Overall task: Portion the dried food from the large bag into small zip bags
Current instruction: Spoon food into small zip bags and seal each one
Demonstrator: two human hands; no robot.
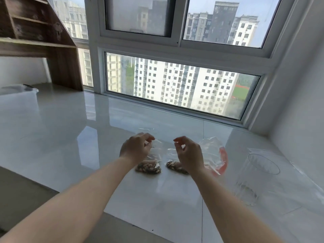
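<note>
Two bare forearms enter from 6 o'clock over the glossy white worktop; left hand pinches the top edge of a small zip bag holding dried food, fingers curled. Right hand, fingers also curled, pinches a second small zip bag just beside the first. Large bag, clear with red, at 3 o'clock of the right hand; clear glass farther toward 3 o'clock.
</note>
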